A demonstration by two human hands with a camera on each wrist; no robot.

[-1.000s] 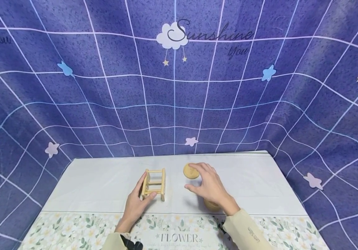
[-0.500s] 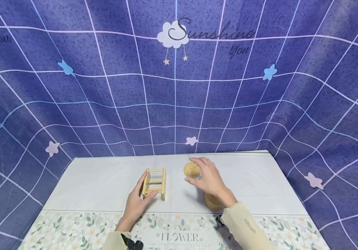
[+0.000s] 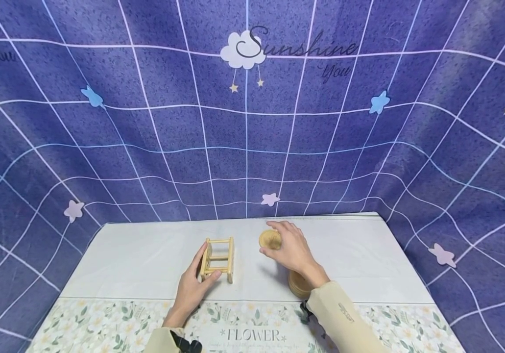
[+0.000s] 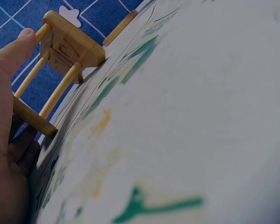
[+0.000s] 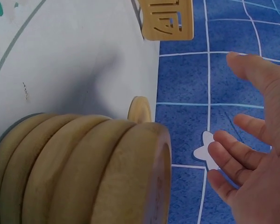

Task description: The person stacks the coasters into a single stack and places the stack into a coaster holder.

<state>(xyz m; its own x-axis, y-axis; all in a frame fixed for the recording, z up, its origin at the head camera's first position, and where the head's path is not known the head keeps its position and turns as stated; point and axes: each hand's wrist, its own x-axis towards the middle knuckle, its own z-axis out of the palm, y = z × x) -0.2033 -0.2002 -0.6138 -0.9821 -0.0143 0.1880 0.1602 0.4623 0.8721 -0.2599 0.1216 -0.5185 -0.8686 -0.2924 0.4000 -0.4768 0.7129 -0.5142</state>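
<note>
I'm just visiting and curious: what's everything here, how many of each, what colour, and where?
Wooden rack: one, light tan, on the cloth at the left hand
Loose wooden disc: one, light tan, by the right hand's fingers
Stack of wooden discs: one, tan, below the right wrist
Tablecloth: one, white with floral border reading FLOWER, under everything
Curtain: blue-purple with pale grid, behind the table
Printed clouds: two, white, high on the curtain
Large printed stars: five, two blue, three pale pink, across the curtain
Sleeves: two, beige, bottom edge
Left hand: one, gripping the rack
Right hand: one, beside the loose disc
</note>
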